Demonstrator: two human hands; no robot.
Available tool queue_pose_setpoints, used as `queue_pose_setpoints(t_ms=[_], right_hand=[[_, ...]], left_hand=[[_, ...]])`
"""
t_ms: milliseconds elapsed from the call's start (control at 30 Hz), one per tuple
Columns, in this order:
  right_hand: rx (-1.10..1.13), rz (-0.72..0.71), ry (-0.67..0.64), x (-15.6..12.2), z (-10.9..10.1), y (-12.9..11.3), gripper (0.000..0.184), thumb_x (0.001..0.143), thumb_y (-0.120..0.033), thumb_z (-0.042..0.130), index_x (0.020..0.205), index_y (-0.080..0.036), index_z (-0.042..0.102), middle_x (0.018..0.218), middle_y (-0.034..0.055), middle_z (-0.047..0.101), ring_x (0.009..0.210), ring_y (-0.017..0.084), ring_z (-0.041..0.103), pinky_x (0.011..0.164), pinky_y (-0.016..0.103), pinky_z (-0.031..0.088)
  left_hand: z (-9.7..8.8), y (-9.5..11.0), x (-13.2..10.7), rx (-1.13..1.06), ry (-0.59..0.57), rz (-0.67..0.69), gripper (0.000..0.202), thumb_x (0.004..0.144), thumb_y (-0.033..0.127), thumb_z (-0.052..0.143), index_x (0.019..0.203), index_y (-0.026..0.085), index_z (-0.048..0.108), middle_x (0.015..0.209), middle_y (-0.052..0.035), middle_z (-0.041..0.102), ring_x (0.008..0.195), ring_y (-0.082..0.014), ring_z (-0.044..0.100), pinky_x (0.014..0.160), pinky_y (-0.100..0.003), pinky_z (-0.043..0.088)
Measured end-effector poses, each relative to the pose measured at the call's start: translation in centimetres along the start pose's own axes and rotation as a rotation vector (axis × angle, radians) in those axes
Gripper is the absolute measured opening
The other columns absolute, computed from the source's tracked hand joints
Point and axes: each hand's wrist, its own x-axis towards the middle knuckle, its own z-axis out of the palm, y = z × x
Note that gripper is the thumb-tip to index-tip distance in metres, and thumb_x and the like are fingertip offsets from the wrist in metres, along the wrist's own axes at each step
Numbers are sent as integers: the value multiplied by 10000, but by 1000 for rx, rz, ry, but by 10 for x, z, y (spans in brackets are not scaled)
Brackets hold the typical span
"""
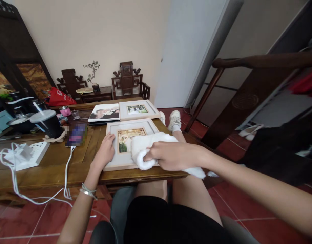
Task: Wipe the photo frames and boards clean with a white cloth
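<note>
A picture frame with a pale wood edge, a wide light mat and a small photo in its middle lies face up at the table's front edge. Over its left side rests my left hand, fingers bent on the frame's border and holding nothing else that I can see. My right hand grips a white cloth, bunched and rolled, on the frame's right part. The cloth hides part of the photo and the lower right corner. One end of it hangs past the table edge.
Behind lie a second frame and a photo panel. To the left are a phone on a cable, a power strip and a dark cup with a straw. A wooden chair stands at the right.
</note>
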Motion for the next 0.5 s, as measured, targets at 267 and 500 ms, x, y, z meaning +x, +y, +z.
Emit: queue_pose_setpoints(t_ms=[267, 500], right_hand=[[-200, 89, 354, 74, 31, 56, 592, 711, 38, 445, 1274, -98, 565, 1465, 201, 389, 1347, 320, 343, 1034, 491, 329], [-266, 150, 338, 105, 24, 77, 548, 746, 29, 442, 1259, -100, 587, 1511, 177, 319, 1382, 383, 244, 1059, 603, 243]], left_hand=[[0, -4, 1, -36, -1, 13, 532, 783, 33, 377, 1285, 104, 539, 1378, -146, 519, 1376, -263, 361, 1153, -482, 274], [-1, -4, 2, -38, -4, 10, 527, 785, 34, 372, 1279, 96, 546, 1385, -143, 516, 1367, -259, 379, 1149, -467, 284]])
